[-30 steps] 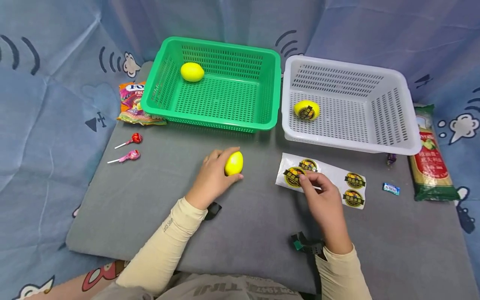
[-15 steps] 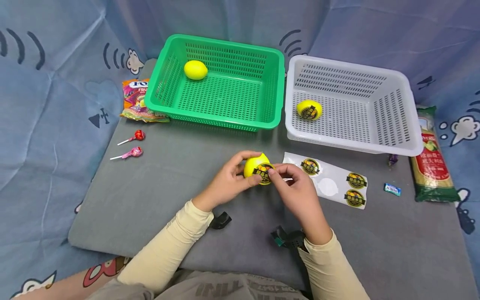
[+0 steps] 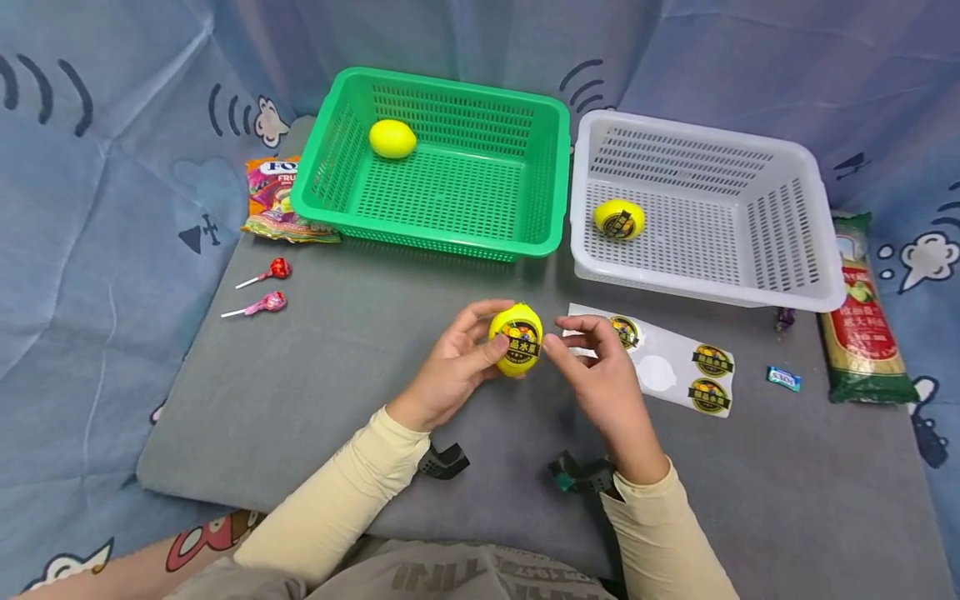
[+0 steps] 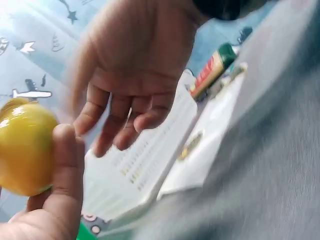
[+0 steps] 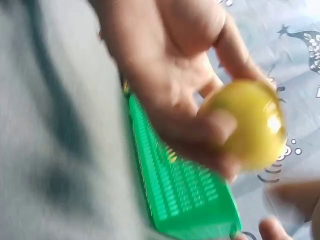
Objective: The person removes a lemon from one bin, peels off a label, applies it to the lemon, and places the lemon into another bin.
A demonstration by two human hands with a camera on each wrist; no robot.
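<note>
In the head view my left hand [image 3: 450, 367] holds a yellow lemon [image 3: 519, 313] above the table, fingers behind it and thumb across its front. A round black-and-gold sticker [image 3: 521, 343] lies on the lemon's near side, the thumb covering its left edge. Just to the right is my right hand [image 3: 606, 379], its fingertips apart from the fruit and its fingers loosely bent around nothing. The left wrist view also shows this hand [image 4: 140, 65] relaxed beside the lemon [image 4: 27, 147]. Behind it lies a white sticker sheet [image 3: 656, 350], partly hidden, with several stickers on it.
A green basket [image 3: 431, 237] with one plain lemon stands at the back; a white basket [image 3: 705, 296] to its right holds a stickered lemon [image 3: 609, 212]. Lollipops [image 3: 266, 302] and a candy bag [image 3: 273, 212] lie left. A long green-ended packet [image 3: 866, 333] and small candy [image 3: 783, 378] lie right.
My right hand has carried a sticker from the sheet onto the lemon and let go, drawing slightly back right. My left hand has moved right with the lemon and turned it.
</note>
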